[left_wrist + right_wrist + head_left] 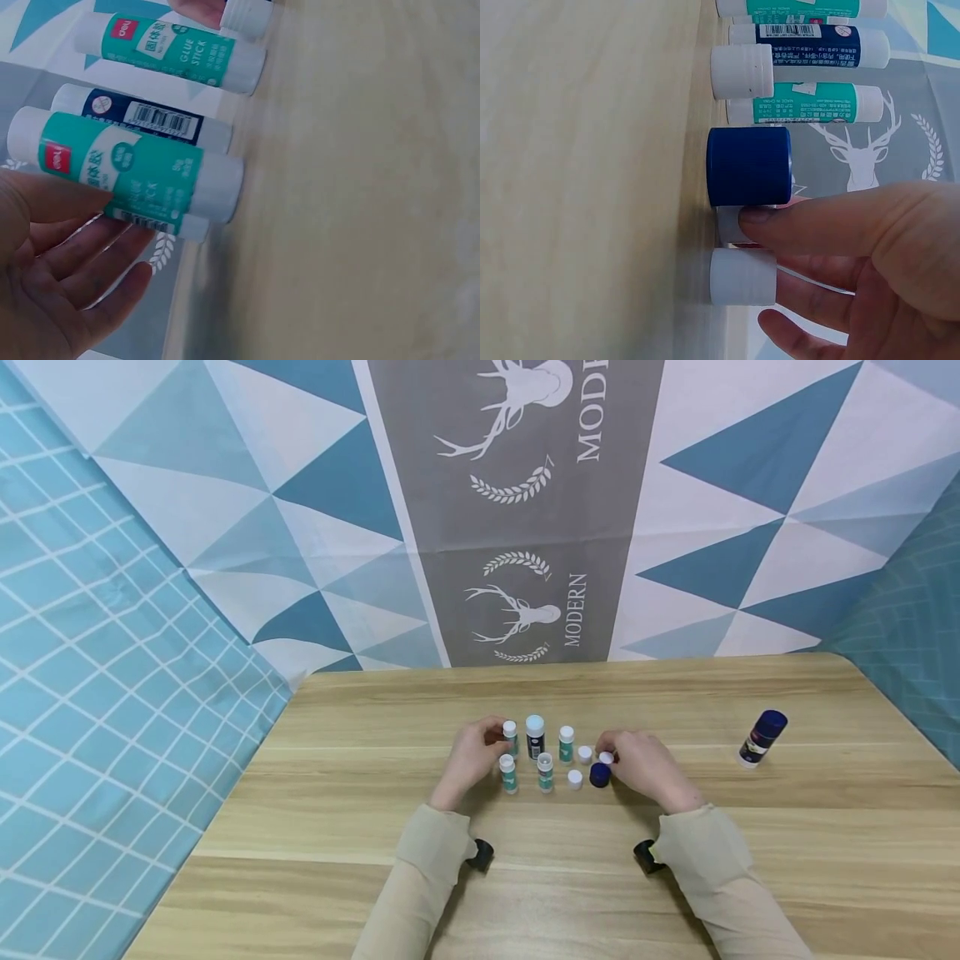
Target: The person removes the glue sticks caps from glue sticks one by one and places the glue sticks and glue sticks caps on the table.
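My left hand (472, 758) pinches a capped green glue stick (510, 737) between thumb and index finger; its other fingers spread loosely in the left wrist view. An uncapped green glue stick (135, 161) stands close in front, largely covering the held one there. My right hand (643, 767) pinches a small white cap (732, 225) low at the tabletop, partly hidden behind its thumb and a dark blue cap (748, 166). Another white cap (742, 277) sits before the right fingers. Between the hands stand a white-capped navy glue stick (536, 739), a capped green glue stick (566, 745) and an uncapped one (545, 773).
Two further white caps (585, 754) lie between the sticks and the right hand. A navy glue stick (762, 737) with a dark blue cap stands apart at the right. The wooden table (337, 827) meets a patterned cloth backdrop (525, 543) at its far edge.
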{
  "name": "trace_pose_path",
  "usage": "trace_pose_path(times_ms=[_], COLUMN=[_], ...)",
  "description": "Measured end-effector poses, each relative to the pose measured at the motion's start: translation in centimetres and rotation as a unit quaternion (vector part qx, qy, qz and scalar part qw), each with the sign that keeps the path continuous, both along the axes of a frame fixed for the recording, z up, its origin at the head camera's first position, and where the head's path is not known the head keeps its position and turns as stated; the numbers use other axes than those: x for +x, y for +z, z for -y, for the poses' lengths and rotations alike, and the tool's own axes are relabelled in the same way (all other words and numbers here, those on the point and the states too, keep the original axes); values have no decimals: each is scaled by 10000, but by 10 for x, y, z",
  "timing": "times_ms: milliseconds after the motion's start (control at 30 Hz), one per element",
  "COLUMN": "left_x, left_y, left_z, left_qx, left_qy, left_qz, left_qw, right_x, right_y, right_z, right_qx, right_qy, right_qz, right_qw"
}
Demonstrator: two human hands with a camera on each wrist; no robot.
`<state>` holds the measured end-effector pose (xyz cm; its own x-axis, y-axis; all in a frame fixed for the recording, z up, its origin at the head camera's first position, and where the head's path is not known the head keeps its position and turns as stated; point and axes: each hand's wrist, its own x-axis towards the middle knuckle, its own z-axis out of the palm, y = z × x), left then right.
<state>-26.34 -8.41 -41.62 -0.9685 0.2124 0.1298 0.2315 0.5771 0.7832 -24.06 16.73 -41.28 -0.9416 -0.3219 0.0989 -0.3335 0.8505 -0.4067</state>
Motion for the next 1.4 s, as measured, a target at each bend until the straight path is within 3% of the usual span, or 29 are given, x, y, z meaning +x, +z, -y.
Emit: trace_pose_path(times_ms=[200,300,433,600,733,867,967,1100,1233,1400], left_x=[1,3,5,9,13,18,21,24,24,26], left_y=[5,9,17,27,34,42,48,57,66,70], left_z=[4,5,6,8,8,6,4,0,-8,-25], left_qx=[-37,-5,115,256,59,-214,-393,-577,-818,-1031], left_qy=[-207,-160,68,250,317,281,248,247,14,-477], left_qz=[132,151,25,-406,-794,-1141,-1225,-1366,-1593,-1541], left_qw=[9997,9998,9999,9985,9963,9928,9914,9886,9838,9815], right_x=[4,7,10,16,22,28,32,33,32,29], right_y=[9,19,32,47,58,65,65,65,68,71], right_z=[-2,-5,-12,-27,-43,-57,-66,-75,-87,-104], right_qx=[18,-21,-89,-301,-310,-276,-388,-461,-263,217], right_qy=[-86,-177,-335,-625,-948,-1299,-1474,-1509,-1539,-1566], right_qz=[261,375,360,235,-18,-671,-1090,-1339,-1343,-907], right_qw=[9996,9991,9988,9973,9950,9889,9823,9784,9786,9833])
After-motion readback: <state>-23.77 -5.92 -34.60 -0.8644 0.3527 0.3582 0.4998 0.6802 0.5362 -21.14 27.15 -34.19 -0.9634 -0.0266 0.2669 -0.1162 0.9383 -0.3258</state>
